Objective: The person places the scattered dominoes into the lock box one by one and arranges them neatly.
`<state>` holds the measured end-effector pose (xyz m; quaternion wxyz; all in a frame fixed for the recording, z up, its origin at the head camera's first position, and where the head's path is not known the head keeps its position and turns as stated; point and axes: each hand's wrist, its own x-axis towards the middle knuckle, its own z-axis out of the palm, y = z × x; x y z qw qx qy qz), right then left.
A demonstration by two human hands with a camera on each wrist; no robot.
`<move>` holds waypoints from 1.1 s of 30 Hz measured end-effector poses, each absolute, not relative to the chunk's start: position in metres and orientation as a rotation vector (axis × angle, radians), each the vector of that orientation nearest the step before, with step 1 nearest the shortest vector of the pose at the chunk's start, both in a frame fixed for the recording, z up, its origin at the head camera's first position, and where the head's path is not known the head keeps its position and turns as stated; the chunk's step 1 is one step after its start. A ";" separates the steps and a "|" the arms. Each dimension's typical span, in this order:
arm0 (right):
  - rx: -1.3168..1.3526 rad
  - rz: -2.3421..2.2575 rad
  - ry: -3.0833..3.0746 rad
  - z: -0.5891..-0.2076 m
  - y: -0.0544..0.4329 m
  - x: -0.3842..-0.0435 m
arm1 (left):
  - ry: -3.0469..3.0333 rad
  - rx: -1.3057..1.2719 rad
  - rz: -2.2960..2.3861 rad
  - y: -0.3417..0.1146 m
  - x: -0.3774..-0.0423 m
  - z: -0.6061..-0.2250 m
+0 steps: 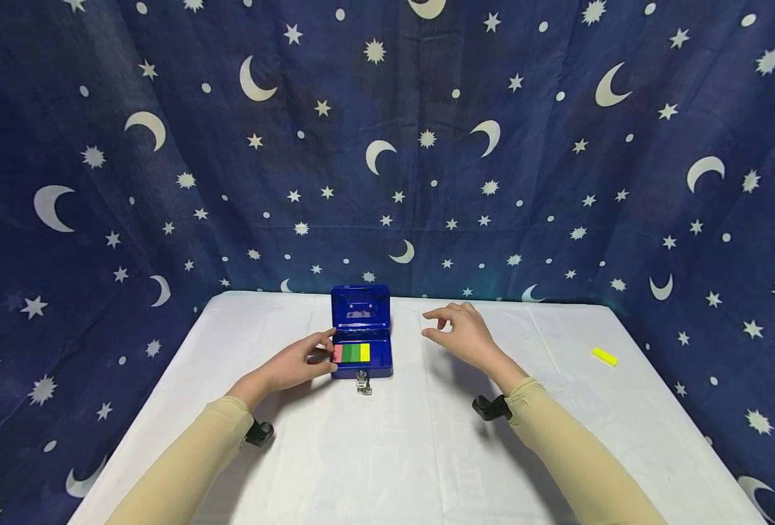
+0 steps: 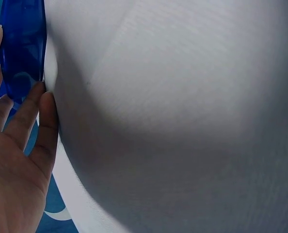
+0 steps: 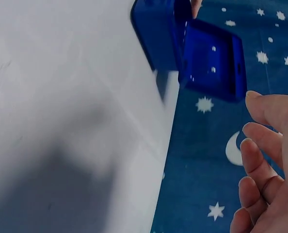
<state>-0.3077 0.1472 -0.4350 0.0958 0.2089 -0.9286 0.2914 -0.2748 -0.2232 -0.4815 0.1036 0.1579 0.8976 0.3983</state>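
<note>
Where the left hand (image 1: pixel 295 359) rests, its fingers loosely bent and touching the left side, a blue metal lockbox (image 1: pixel 382 353) stands just beside its fingertips, lid (image 1: pixel 339 306) raised. Inside, toward that hand, I see a row of pink, green and yellow blocks (image 1: pixel 351 353). The right hand (image 1: pixel 467 337) hovers beyond the box's other side, thumb and forefinger parted, holding nothing; well off to its right lies a yellow block (image 1: pixel 604 356).

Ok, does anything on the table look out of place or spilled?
One thing: a yellow block lies alone on the right side of the white table, apart from the other coloured blocks, which sit side by side in the open blue box. I see nothing spilled.
</note>
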 end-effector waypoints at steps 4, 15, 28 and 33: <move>0.572 0.866 -2.756 -0.437 0.162 -0.308 | 2.647 0.478 1.172 -0.223 -0.275 -0.482; 0.503 0.873 -2.781 -0.443 0.188 -0.306 | 2.645 0.473 1.177 -0.223 -0.274 -0.482; 0.321 0.928 -2.819 -0.472 0.243 -0.306 | 2.620 0.511 1.206 -0.225 -0.276 -0.486; 0.254 0.914 -2.823 -0.478 0.270 -0.304 | 2.617 0.512 1.210 -0.226 -0.276 -0.486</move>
